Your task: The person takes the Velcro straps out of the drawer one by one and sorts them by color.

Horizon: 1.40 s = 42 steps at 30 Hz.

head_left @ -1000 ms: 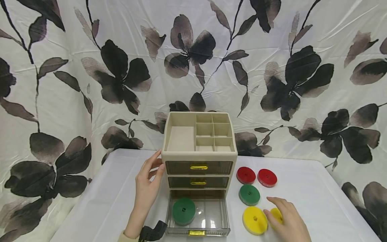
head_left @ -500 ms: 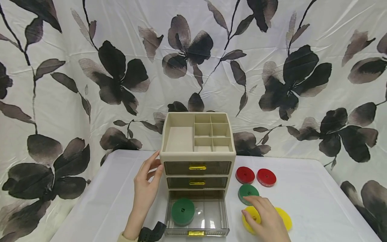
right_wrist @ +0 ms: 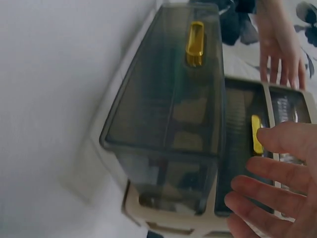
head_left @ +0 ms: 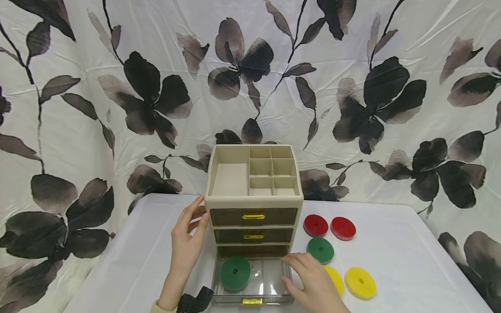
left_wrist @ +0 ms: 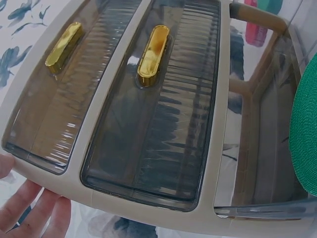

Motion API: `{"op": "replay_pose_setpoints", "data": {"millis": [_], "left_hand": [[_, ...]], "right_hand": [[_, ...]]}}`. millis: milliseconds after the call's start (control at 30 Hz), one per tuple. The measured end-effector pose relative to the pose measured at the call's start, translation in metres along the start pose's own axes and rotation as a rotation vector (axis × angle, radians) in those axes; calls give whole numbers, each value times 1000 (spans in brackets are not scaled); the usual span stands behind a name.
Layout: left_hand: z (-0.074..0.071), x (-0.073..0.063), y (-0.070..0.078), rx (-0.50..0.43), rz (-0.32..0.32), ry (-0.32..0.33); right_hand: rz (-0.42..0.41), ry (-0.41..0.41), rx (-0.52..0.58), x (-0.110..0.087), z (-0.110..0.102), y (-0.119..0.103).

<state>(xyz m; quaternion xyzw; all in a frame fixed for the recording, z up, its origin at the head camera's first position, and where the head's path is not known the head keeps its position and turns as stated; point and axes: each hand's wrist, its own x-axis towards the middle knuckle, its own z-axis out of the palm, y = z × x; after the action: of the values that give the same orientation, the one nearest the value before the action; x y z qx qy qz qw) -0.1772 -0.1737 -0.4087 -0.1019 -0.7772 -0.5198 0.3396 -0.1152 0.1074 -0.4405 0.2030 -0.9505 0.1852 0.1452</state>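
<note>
A cream drawer organizer (head_left: 253,202) stands on the table, its clear bottom drawer (head_left: 270,299) pulled out. Inside that drawer, on the left, lies a green ribbon roll-like disc (head_left: 235,273). My left hand (head_left: 188,239) rests its fingertips against the organizer's left side; its fingers (left_wrist: 37,210) also show there in the left wrist view. Over the drawer's right edge hovers my right hand (head_left: 313,282), with loosely bent fingers and nothing held. It partly covers one yellow disc (head_left: 335,279). The two upper drawers with gold handles (head_left: 253,216) are closed.
Right of the organizer lie two red discs (head_left: 315,225), a green disc (head_left: 320,250) and another yellow disc (head_left: 360,283) on the white tablecloth (head_left: 407,243). A floral curtain (head_left: 289,108) hangs behind. The organizer's top has several open compartments (head_left: 261,167).
My right hand has moved left, from the right yellow disc across the other one to the open drawer's right edge. My left hand stays at the organizer's side.
</note>
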Motion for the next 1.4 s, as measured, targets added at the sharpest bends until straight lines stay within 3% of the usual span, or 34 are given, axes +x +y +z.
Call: {"op": "replay_pose_setpoints", "data": {"millis": [233, 433, 667, 1067, 1400], "left_hand": [[-1, -3, 3, -2, 10, 12], [-1, -6, 5, -1, 29, 19], [-1, -9, 7, 12, 4, 17], [-2, -15, 11, 23, 12, 28], [-2, -19, 16, 21, -3, 28]], "right_hand": [[-37, -185, 57, 11, 6, -11], [-71, -258, 84, 15, 13, -16], [-66, -365, 131, 22, 20, -23], [-168, -282, 149, 32, 41, -30], [-192, -295, 155, 38, 52, -36]]}}
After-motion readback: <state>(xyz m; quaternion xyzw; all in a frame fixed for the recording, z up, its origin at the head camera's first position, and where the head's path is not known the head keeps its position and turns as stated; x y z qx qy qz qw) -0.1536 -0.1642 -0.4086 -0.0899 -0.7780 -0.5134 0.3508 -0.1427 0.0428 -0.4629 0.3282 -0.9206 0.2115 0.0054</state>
